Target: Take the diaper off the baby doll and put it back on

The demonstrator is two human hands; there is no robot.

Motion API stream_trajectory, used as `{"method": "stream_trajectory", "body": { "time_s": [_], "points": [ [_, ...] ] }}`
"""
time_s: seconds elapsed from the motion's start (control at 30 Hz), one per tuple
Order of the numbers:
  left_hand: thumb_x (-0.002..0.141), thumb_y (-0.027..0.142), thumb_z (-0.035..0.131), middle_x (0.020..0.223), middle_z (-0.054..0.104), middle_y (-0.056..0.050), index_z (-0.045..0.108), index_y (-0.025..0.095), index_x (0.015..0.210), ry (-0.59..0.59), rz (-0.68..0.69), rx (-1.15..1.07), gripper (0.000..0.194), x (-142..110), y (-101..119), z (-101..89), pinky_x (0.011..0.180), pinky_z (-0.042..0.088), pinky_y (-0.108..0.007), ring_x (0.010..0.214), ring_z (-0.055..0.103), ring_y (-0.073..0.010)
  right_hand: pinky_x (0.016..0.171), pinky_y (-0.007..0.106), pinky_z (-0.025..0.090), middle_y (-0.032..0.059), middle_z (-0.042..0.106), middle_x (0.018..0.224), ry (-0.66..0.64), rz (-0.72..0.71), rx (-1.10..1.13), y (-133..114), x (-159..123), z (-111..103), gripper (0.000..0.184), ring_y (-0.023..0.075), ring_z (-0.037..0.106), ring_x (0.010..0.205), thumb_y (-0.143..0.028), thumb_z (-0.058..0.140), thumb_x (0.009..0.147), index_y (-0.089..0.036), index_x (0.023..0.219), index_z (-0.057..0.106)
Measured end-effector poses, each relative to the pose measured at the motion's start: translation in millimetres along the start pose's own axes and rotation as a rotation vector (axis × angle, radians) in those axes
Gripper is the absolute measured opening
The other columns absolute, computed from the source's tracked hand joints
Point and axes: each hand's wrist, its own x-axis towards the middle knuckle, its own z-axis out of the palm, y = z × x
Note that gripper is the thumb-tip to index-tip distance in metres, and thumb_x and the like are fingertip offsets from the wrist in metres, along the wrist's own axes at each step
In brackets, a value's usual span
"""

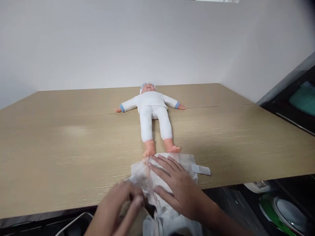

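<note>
A white disposable diaper (187, 159) lies unfolded at the near edge of the table, and its lower part hangs over that edge. A fastening tab sticks out on its right side. My right hand (180, 186) lies flat on the diaper with its fingers spread. My left hand (120, 200), a little blurred, pinches the gathered left edge of the diaper between thumb and bent fingers. Just beyond the diaper, a baby doll (153, 103) in white clothes and a cap lies on its back, arms stretched out and feet towards me.
The wooden table (73, 147) reaches back to a pale wall (110, 42). Below its near edge on the right are a green and white round object (283, 213) and dark surfaces. A white cable (73, 223) runs at the lower left. A dark-framed object (295, 98) stands at the right.
</note>
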Motion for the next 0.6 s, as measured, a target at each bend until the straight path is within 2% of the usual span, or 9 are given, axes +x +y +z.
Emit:
{"method": "stream_trajectory", "body": {
  "time_s": [0.07,0.1,0.17,0.2,0.3,0.4,0.47,0.6],
  "points": [
    [0.112,0.032,0.052,0.107,0.076,-0.006,0.07,0.025,0.113,0.115,0.041,0.18,0.019,36,-3,-14.6,0.091,0.06,-0.033,0.099,0.069,-0.0224,0.136,0.057,0.039,0.0062,0.046,0.177,-0.005,0.006,0.011,3,-2,1,0.062,0.0303,0.041,0.165,-0.043,0.058,0.111,-0.032,0.171,0.046],
    [0.111,0.028,0.053,0.118,0.075,-0.008,0.069,0.024,0.123,0.144,0.091,0.282,0.021,57,-6,-18.1,0.099,0.058,-0.038,0.11,0.068,-0.0245,0.136,0.057,0.039,0.0065,0.046,0.177,-0.003,0.002,0.014,4,-2,2,0.062,0.0303,0.041,0.165,-0.044,0.058,0.111,-0.032,0.171,0.046],
    [0.105,0.019,0.056,0.15,0.066,-0.016,0.06,0.019,0.149,0.158,0.187,0.489,0.043,99,-13,-18.8,0.118,0.05,-0.049,0.139,0.059,-0.0316,0.137,0.057,0.039,0.0068,0.046,0.177,0.001,-0.01,0.015,5,-2,3,0.062,0.0302,0.041,0.165,-0.044,0.058,0.111,-0.032,0.171,0.047],
    [0.102,0.012,0.056,0.162,0.057,-0.019,0.054,0.018,0.159,0.136,0.216,0.594,0.057,119,-17,-16.9,0.122,0.046,-0.053,0.147,0.053,-0.0346,0.137,0.057,0.039,0.0067,0.046,0.177,0.003,-0.013,0.013,5,-2,4,0.061,0.0301,0.041,0.165,-0.044,0.058,0.111,-0.031,0.171,0.048],
    [0.088,0.001,0.063,0.184,0.03,-0.014,0.04,0.028,0.173,-0.053,0.377,0.835,0.091,164,-24,-9.8,0.13,0.035,-0.057,0.164,0.037,-0.0395,0.136,0.059,0.039,0.0062,0.046,0.177,0.007,-0.01,0.002,5,-2,6,0.059,0.0304,0.042,0.164,-0.045,0.056,0.112,-0.031,0.17,0.049],
    [0.077,0.0,0.073,0.189,0.019,-0.006,0.039,0.036,0.173,-0.295,0.565,0.944,0.108,190,-23,-5.8,0.136,0.027,-0.054,0.171,0.026,-0.0386,0.135,0.06,0.04,0.0055,0.047,0.176,0.01,-0.008,-0.001,5,-3,7,0.061,0.0308,0.044,0.163,-0.045,0.057,0.112,-0.034,0.171,0.047],
    [0.079,0.002,0.073,0.188,0.025,-0.004,0.046,0.034,0.169,-0.384,0.656,0.931,0.1,201,-22,-3.7,0.135,0.028,-0.05,0.17,0.028,-0.0352,0.135,0.061,0.041,0.0053,0.047,0.177,0.008,-0.014,0.001,7,-4,9,0.062,0.0308,0.044,0.163,-0.046,0.058,0.112,-0.035,0.172,0.045],
    [0.097,0.02,0.065,0.17,0.056,-0.009,0.07,0.022,0.141,-0.377,0.767,0.744,0.044,213,-24,2.5,0.131,0.035,-0.05,0.159,0.046,-0.0343,0.137,0.062,0.038,0.0032,0.04,0.18,-0.025,-0.022,-0.001,12,-5,10,0.066,0.0309,0.039,0.167,-0.048,0.058,0.112,-0.036,0.175,0.04]
  ]
}}
